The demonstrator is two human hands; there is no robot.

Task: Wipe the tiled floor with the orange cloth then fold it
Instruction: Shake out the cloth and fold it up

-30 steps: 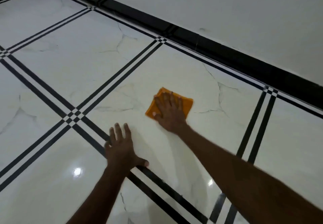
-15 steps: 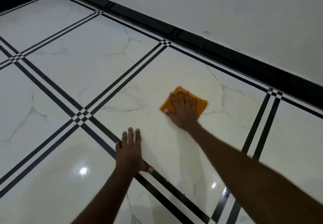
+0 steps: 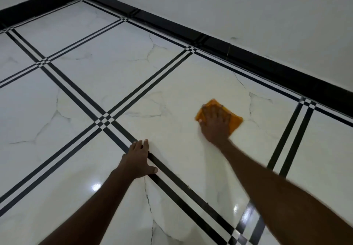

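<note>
An orange cloth (image 3: 235, 121) lies flat on the white marble-look tiled floor (image 3: 118, 84), folded into a small square. My right hand (image 3: 215, 124) presses down on it with straight, spread fingers and covers most of it. My left hand (image 3: 138, 159) rests flat on the floor across a black tile stripe, to the lower left of the cloth, fingers straight and holding nothing.
Black double stripes (image 3: 152, 78) cross the floor in a grid. A black skirting (image 3: 248, 57) runs along the white wall (image 3: 248, 11) at the back and right, with a room corner at the top left. Ceiling light glints on the tiles near me.
My right hand has slid the cloth to the right, toward the wall, across the same tile. My left hand stays planted by the stripe. The view has shifted, showing the room corner.
</note>
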